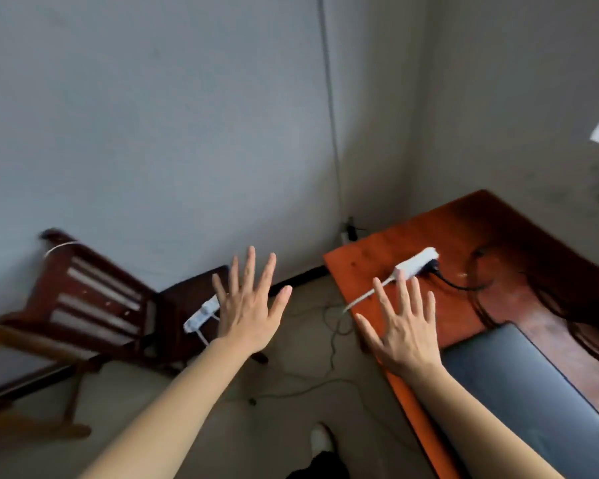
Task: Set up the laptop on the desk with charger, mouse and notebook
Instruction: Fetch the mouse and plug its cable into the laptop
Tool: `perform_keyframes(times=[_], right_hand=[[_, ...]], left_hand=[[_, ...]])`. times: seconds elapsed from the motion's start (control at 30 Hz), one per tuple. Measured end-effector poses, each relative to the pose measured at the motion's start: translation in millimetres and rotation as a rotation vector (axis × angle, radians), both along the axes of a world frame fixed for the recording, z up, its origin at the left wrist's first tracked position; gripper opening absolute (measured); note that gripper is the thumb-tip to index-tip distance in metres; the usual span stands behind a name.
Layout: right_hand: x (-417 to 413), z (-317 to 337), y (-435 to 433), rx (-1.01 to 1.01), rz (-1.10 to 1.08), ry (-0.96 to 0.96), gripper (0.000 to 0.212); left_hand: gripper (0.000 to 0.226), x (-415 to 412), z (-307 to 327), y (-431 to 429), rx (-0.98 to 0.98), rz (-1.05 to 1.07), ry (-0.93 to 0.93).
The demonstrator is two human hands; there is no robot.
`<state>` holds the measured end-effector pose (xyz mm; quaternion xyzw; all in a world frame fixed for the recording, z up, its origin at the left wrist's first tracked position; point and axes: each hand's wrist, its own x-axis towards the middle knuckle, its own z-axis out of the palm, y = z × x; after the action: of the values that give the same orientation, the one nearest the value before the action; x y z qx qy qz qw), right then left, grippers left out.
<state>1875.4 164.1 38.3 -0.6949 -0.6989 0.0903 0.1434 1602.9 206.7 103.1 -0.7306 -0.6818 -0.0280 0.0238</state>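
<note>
Both my hands are up in front of me with fingers spread wide and palms facing away, holding nothing: my left hand (248, 307) hangs over the floor between chair and desk, my right hand (400, 331) over the desk's near-left edge. I judge I'm at the very start, nothing arranged yet. The laptop (533, 385) lies closed and flat on the desk (388, 257) at the near right, its long axis running from the near right toward the far left, one corner pointing toward the power strip (416, 265), which lies farther along the desk with a dark plug in it (whether that is the charger's, I can't tell). Mouse and notebook I don't see. Next I'd bring my right hand down onto the laptop's lid edge to open or square it. A second white strip (201, 314) rests on the wooden chair (94, 295) to the left.
</note>
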Motion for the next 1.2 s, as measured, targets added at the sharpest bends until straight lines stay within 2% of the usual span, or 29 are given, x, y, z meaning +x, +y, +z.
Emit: perform_keyframes(times=[0.07, 0.2, 0.33, 0.57, 0.8, 0.9, 1.2], right_hand=[[-46.6, 21.9, 8.4, 0.065, 0.125, -0.028, 0.08], [-108.0, 59.3, 23.2, 0.148, 0.198, -0.047, 0.082], [-210.7, 99.1, 30.5, 0.243, 0.343, -0.04, 0.084], [-460.9, 132.9, 14.1, 0.323, 0.631, -0.006, 0.083], [-698.6, 142.3, -25.9, 0.347, 0.868, -0.003, 0.082], [-776.2, 140.6, -41.2, 0.355, 0.962, 0.009, 0.083], [-991.1, 105.9, -68.0, 0.288, 1.237, 0.033, 0.084]], left_hand=[[0.077, -57.2, 26.2, -21.5, 0.052, 0.133, 0.004], [0.078, -131.0, 62.2, -40.3, 0.153, 0.282, -0.042], [0.072, -227.2, 93.7, -82.2, 0.311, 0.452, -0.113], [0.073, -415.9, 112.0, -168.7, 0.408, 0.626, -0.132], [0.073, -606.5, 117.8, -274.2, 0.446, 0.804, 0.016], [0.072, -668.3, 112.5, -315.1, 0.436, 0.895, 0.056], [0.075, -806.5, 73.3, -378.1, 0.358, 1.141, 0.078]])
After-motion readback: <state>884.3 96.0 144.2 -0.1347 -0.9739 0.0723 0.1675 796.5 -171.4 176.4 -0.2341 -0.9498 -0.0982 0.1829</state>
